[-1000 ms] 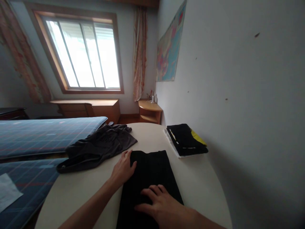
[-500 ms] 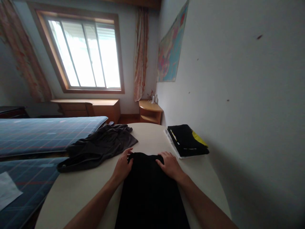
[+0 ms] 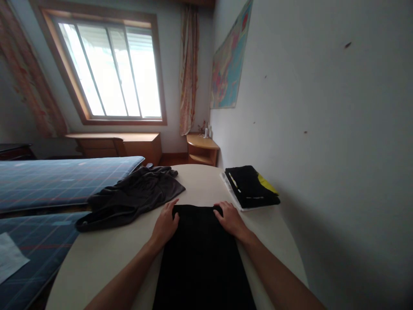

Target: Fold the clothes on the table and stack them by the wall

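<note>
A long black garment (image 3: 201, 254) lies flat before me and runs out of view at the bottom; its exact kind does not show. At its far left corner, my left hand (image 3: 167, 221) grips the edge, thumb on the near side and fingers around the outside. The opposite far corner is held in the same way by my right hand (image 3: 230, 219). Between the two hands the far edge is straight. A crumpled dark grey garment (image 3: 138, 193) is spread beyond my left hand, partly over the table's edge. Past my right hand rests a folded black and yellow garment (image 3: 250, 186).
The round, cream-coloured table (image 3: 109, 262) carries all the clothes. Blue plaid mattresses (image 3: 64, 181) stand close on the left, with a white sheet (image 3: 11, 257) on the nearer one. A white wall (image 3: 322, 172) rises at the right. A wooden desk (image 3: 142, 146) is under the window.
The black garment's far edge, wavy before, is now straight between my hands. Both hands stay at its corners. The whole view has shifted slightly.
</note>
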A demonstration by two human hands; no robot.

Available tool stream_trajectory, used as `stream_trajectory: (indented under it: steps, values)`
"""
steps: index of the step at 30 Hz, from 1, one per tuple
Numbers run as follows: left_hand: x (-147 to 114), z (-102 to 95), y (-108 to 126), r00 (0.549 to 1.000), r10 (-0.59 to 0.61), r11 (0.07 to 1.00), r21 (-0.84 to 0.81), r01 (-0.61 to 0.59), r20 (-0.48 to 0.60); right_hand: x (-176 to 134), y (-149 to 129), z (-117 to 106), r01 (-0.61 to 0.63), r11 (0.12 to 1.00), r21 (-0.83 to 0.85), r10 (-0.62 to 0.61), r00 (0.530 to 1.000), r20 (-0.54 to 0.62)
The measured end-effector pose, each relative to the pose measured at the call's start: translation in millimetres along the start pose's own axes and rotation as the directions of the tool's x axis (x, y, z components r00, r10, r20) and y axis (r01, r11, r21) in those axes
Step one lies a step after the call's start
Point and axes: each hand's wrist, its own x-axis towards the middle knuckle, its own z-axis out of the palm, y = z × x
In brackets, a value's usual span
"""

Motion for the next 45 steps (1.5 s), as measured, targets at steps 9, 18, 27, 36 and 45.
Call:
stream_trajectory:
  steps: [9, 18, 27, 36, 45]
  values:
    - [-8, -0.3, 13, 0.997, 0.015, 0.938, 0.345, -0.041, 0.077, 4, -1, 0, 0.015, 0.998, 0.053, -0.014, 1.0, -0.023]
    - [7, -8.2, -1, 0.984, -0.142, 0.985, 0.112, 0.129, 0.11, 2, -2, -5, -0.012, 0.999, 0.037, 0.011, 1.0, 0.029]
    - [12, -14.2, -3, 0.986, -0.122, 0.993, 0.017, 0.121, 0.114, -41, -84, -26, 0.415, 0.906, 0.08, -0.422, 0.9, 0.11]
    - [15, -21.0, -8, 0.993, -0.12, 0.992, 0.046, 0.121, -0.022, -92, -134, 4, 0.781, 0.546, 0.303, -0.821, 0.426, 0.38]
    - [-4, -39.3, 10, 0.962, -0.187, 0.979, -0.046, 0.2, 0.197, -43, -79, -15, 0.447, 0.894, -0.026, -0.42, 0.858, 0.295]
